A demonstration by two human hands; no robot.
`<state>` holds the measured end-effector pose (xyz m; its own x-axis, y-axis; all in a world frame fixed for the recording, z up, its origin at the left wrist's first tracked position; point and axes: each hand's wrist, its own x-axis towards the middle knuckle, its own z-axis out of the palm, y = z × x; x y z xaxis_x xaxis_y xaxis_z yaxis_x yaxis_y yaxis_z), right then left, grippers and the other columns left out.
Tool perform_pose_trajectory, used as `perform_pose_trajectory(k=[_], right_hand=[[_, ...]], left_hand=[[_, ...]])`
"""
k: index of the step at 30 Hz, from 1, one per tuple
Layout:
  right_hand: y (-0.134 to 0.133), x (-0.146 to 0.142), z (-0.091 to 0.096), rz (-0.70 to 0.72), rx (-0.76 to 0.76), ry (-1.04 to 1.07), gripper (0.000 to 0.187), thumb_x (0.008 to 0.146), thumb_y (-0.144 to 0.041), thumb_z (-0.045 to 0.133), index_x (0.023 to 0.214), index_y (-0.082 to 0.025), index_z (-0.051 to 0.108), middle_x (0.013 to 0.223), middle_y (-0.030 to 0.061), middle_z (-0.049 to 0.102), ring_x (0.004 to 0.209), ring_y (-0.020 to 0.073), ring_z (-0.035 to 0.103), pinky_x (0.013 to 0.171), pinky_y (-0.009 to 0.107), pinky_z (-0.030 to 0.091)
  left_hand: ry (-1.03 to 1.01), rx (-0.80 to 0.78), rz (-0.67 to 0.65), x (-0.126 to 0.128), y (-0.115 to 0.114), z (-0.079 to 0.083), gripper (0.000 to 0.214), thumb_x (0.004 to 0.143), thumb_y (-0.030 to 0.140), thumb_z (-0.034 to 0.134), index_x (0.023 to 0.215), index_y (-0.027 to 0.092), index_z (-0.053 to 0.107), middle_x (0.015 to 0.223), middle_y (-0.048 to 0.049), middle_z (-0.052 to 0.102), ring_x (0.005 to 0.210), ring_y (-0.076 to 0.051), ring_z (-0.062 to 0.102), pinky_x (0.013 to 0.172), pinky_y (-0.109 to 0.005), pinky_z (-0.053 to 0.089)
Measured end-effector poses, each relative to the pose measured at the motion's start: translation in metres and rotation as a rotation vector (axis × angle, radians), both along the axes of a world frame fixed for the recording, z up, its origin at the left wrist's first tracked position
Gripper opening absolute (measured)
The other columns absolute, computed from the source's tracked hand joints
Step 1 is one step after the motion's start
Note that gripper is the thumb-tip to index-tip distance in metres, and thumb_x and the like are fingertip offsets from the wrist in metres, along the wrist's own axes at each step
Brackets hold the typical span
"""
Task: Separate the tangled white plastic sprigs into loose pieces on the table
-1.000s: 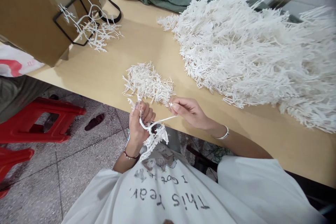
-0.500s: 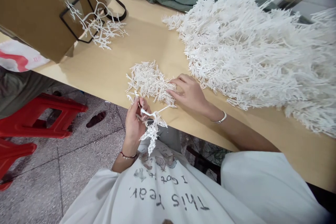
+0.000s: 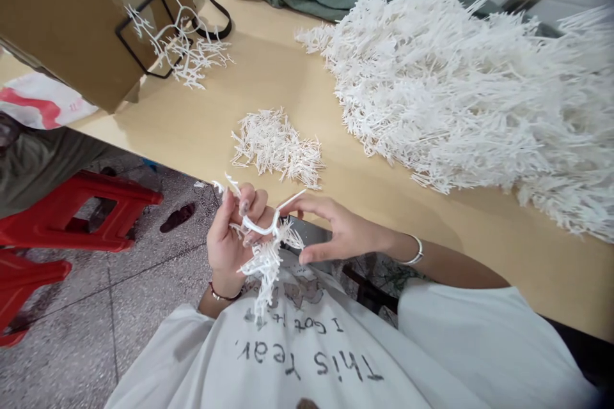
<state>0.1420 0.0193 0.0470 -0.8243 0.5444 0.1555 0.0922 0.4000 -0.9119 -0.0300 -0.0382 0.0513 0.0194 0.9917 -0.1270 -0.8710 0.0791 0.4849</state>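
A worker's left hand (image 3: 228, 236), fingers loosely curled, grips a branched white plastic spray (image 3: 261, 230) just short of the table (image 3: 201, 121) edge, its tufted end hanging against a lettered white shirt (image 3: 307, 358). The right hand (image 3: 345, 227), thumb and forefinger spread wide, frames the spray's bare stem without a visible grip. Beyond lie a small pile of loose white pieces (image 3: 281, 148) and, to its right, a far larger white heap (image 3: 455, 102). The light hold looks the likeliest source of trouble: a sharp tug could twist the spray loose, and with no tabletop beneath it, broken bits would probably drop into the lap or onto the floor (image 3: 158, 307). Fine tips might also snag the shirt. Curled fingers hide part of the stem; whether the right forefinger touches it cannot be told. The heap runs out of view at right, and a dark grey patch (image 3: 311, 231) between the hands defies identification.
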Motion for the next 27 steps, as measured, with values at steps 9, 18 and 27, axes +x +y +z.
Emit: perform_pose_trajectory(k=[9, 18, 27], right_hand=[[-0.022, -0.017, -0.010, -0.053, 0.124, 0.187, 0.016, 0.080, -0.027, 0.065, 0.089, -0.015, 0.063, 0.102, 0.0107, 0.059, 0.102, 0.0183, 0.055, 0.091, 0.036, 0.046], [-0.023, -0.019, -0.007, 0.032, -0.268, 0.364, 0.016, 0.088, -0.027, 0.055, 0.083, -0.014, 0.063, 0.100, 0.0113, 0.062, 0.099, 0.0175, 0.057, 0.086, 0.034, 0.046], [-0.028, -0.027, -0.007, -0.193, -0.762, 0.358, 0.018, 0.080, -0.032, 0.064, 0.072, -0.016, 0.061, 0.065, -0.0024, 0.057, 0.057, 0.0057, 0.051, 0.054, 0.018, 0.041]], left_hand=[[0.039, 0.085, 0.107, 0.001, -0.015, 0.006, 0.020, 0.085, 0.032, 0.056, 0.073, 0.018, 0.049, 0.058, 0.0058, 0.027, 0.041, -0.004, 0.024, 0.040, -0.014, 0.033], [0.454, 0.077, 0.340, -0.017, -0.025, -0.006, 0.014, 0.084, 0.032, 0.057, 0.079, 0.020, 0.056, 0.067, 0.0019, 0.037, 0.051, -0.007, 0.035, 0.046, -0.020, 0.033], [1.234, 0.089, 0.299, -0.051, -0.010, -0.051, 0.027, 0.084, 0.035, 0.058, 0.109, 0.024, 0.054, 0.100, -0.0045, 0.058, 0.092, -0.016, 0.055, 0.081, -0.030, 0.043]])
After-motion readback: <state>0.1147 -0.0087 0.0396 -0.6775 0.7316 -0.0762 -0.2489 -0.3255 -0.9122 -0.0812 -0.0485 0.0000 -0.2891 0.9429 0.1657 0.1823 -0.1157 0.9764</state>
